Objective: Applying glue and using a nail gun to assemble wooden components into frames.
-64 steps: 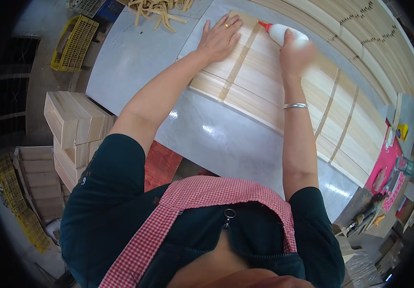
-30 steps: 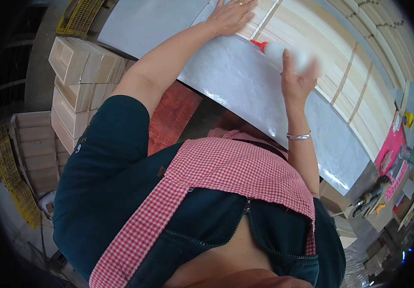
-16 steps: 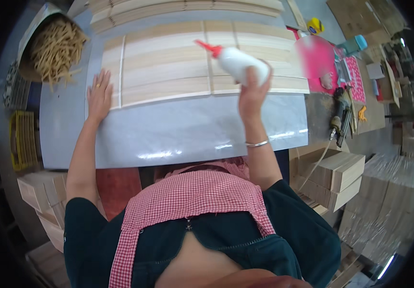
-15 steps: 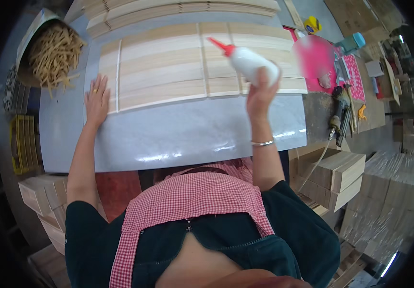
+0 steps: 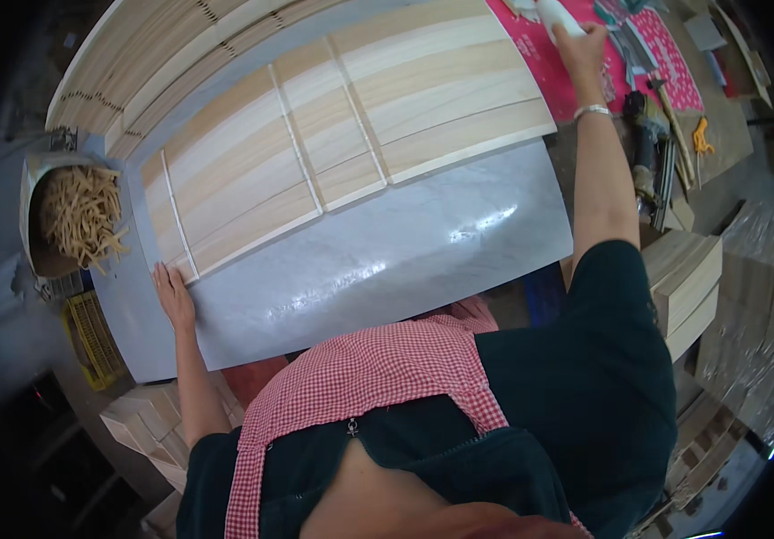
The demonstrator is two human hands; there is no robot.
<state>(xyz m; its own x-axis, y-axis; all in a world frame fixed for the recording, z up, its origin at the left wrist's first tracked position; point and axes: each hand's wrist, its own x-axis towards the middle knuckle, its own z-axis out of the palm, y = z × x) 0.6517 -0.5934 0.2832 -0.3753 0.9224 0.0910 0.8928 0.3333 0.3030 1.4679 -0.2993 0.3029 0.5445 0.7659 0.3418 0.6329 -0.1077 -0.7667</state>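
A wide panel of pale wooden boards lies on the grey table, crossed by three thin whitish lines. My left hand rests at the panel's near left corner, fingers stretched out and holding nothing. At the far right, my right hand is wrapped round a white squeeze bottle above a pink patterned cloth. The bottle's red nozzle, seen earlier, does not show now.
Stacked wooden boards run along the far left. Beside them a box of thin wood strips lies tipped open. Tools, including a hammer and an air tool, sit at the right. Wooden boxes stand below them.
My right hand has carried the bottle from above the panel to the pink cloth at the far right. The view has turned; my left hand stays at the panel's left end.
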